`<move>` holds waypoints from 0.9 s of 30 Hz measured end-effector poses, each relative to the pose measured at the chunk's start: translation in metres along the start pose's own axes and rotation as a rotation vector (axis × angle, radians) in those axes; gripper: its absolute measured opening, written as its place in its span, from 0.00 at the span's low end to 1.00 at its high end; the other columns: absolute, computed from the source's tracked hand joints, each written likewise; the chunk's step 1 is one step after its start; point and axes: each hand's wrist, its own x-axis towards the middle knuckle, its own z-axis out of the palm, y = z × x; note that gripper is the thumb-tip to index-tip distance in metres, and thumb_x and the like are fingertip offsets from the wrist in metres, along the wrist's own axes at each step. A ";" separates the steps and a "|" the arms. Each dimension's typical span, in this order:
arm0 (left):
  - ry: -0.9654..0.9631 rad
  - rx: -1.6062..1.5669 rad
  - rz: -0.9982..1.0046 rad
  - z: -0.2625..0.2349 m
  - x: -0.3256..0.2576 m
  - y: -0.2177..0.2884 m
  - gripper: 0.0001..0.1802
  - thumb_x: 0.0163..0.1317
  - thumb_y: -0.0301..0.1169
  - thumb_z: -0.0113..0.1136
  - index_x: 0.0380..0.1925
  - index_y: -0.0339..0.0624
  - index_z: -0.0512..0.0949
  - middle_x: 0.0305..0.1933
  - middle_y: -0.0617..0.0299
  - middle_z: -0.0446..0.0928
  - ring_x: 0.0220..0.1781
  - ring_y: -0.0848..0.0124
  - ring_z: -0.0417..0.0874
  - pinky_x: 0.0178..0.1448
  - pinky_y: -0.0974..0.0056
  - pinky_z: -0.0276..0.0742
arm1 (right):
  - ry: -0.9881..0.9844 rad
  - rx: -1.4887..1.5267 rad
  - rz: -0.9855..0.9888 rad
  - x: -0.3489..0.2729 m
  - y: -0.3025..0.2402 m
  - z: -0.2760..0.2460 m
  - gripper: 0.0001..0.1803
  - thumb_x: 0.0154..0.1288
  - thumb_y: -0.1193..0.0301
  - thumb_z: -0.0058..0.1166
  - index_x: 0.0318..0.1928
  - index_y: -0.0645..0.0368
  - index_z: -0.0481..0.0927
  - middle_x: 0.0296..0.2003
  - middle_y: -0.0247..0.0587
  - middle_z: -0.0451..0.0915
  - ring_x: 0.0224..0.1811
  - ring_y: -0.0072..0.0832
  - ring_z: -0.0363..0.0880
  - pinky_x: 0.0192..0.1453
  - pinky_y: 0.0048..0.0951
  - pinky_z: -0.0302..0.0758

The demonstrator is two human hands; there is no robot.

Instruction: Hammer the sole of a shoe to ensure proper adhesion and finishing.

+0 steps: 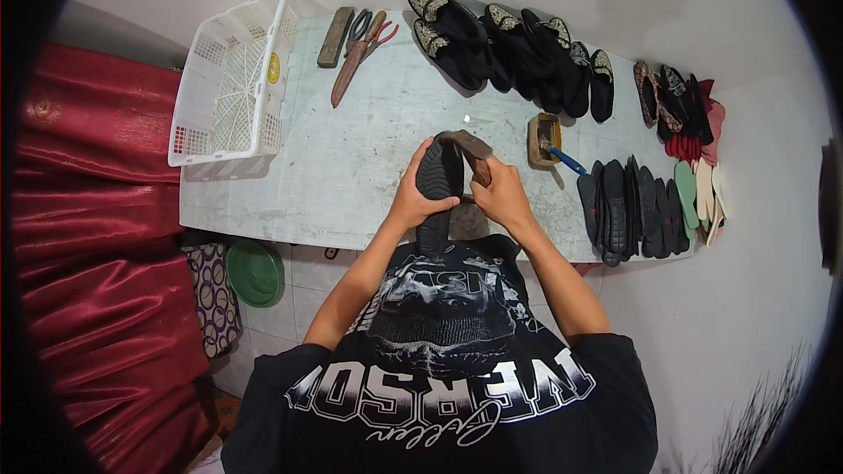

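Observation:
My left hand is wrapped around a black shoe with a ridged sole, held tilted up over the near edge of the table. The thumb lies across the sole's narrow part. My right hand is closed on the handle of a hammer with a worn brown head. That head sits against the toe end of the shoe, on its right side. Part of the handle is hidden by my fingers.
A white plastic basket stands at the left of the table. Pincers, a brown-handled tool and a block lie at the back. Decorated black shoes, a brush in a small container and several soles are on the right.

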 end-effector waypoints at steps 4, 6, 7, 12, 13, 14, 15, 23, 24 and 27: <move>0.010 0.051 0.031 0.002 0.000 0.004 0.67 0.43 0.34 0.88 0.83 0.44 0.57 0.73 0.49 0.75 0.72 0.60 0.78 0.77 0.57 0.71 | 0.085 0.141 0.052 -0.007 -0.005 -0.002 0.17 0.58 0.79 0.57 0.49 0.68 0.80 0.22 0.55 0.75 0.22 0.45 0.72 0.32 0.40 0.72; 0.007 0.046 0.017 0.002 0.000 0.003 0.67 0.43 0.34 0.88 0.83 0.44 0.57 0.73 0.49 0.75 0.72 0.60 0.78 0.77 0.57 0.71 | 0.079 0.134 0.042 -0.008 -0.007 -0.002 0.16 0.58 0.79 0.58 0.49 0.68 0.80 0.22 0.54 0.75 0.22 0.44 0.72 0.32 0.39 0.72; 0.014 0.034 0.034 0.001 0.000 0.001 0.67 0.43 0.34 0.88 0.83 0.43 0.57 0.73 0.49 0.75 0.72 0.60 0.78 0.77 0.57 0.71 | 0.072 0.125 0.031 -0.009 -0.007 -0.003 0.16 0.59 0.79 0.58 0.48 0.69 0.80 0.23 0.53 0.75 0.22 0.42 0.72 0.32 0.39 0.71; 0.015 0.004 0.023 0.002 0.000 -0.002 0.67 0.42 0.34 0.88 0.83 0.41 0.57 0.72 0.49 0.75 0.71 0.60 0.78 0.76 0.57 0.72 | 0.098 0.164 0.047 -0.016 -0.003 0.001 0.19 0.60 0.79 0.56 0.52 0.67 0.81 0.25 0.56 0.81 0.25 0.47 0.81 0.37 0.40 0.77; 0.013 0.006 0.022 0.002 0.000 -0.003 0.68 0.42 0.34 0.88 0.83 0.41 0.57 0.72 0.49 0.76 0.71 0.60 0.79 0.76 0.57 0.72 | 0.076 0.155 0.077 -0.017 -0.007 -0.001 0.18 0.60 0.79 0.57 0.52 0.67 0.80 0.26 0.56 0.81 0.25 0.48 0.81 0.37 0.40 0.78; 0.011 0.007 0.020 0.001 0.000 -0.003 0.68 0.42 0.34 0.88 0.83 0.42 0.57 0.72 0.49 0.76 0.71 0.60 0.79 0.76 0.57 0.72 | 0.073 0.155 0.077 -0.019 -0.006 0.002 0.18 0.60 0.79 0.57 0.52 0.67 0.80 0.26 0.56 0.81 0.25 0.48 0.81 0.37 0.40 0.78; 0.010 0.006 0.019 0.001 0.000 -0.003 0.68 0.42 0.34 0.88 0.83 0.42 0.57 0.72 0.49 0.76 0.71 0.60 0.79 0.76 0.57 0.72 | 0.107 0.189 0.092 -0.023 -0.004 0.004 0.17 0.60 0.79 0.57 0.51 0.68 0.80 0.26 0.56 0.81 0.25 0.48 0.82 0.36 0.41 0.77; 0.010 0.034 0.018 0.002 0.001 0.000 0.68 0.42 0.34 0.88 0.83 0.42 0.56 0.72 0.49 0.76 0.70 0.60 0.79 0.76 0.57 0.73 | 0.191 0.183 0.088 -0.041 0.009 0.013 0.15 0.60 0.78 0.58 0.48 0.68 0.80 0.23 0.53 0.81 0.23 0.45 0.82 0.33 0.39 0.75; 0.011 0.033 0.014 0.002 0.000 0.000 0.68 0.42 0.34 0.88 0.83 0.42 0.56 0.72 0.49 0.76 0.70 0.60 0.79 0.76 0.57 0.73 | 0.138 0.163 0.130 -0.044 0.007 0.011 0.14 0.60 0.78 0.59 0.46 0.68 0.81 0.23 0.52 0.81 0.23 0.44 0.81 0.33 0.39 0.75; -0.003 0.023 0.017 0.001 0.001 -0.001 0.69 0.43 0.31 0.88 0.84 0.40 0.54 0.71 0.49 0.75 0.70 0.62 0.79 0.75 0.58 0.72 | 0.128 0.155 0.134 -0.056 0.007 0.015 0.10 0.60 0.77 0.59 0.42 0.68 0.80 0.22 0.49 0.77 0.22 0.36 0.75 0.32 0.38 0.72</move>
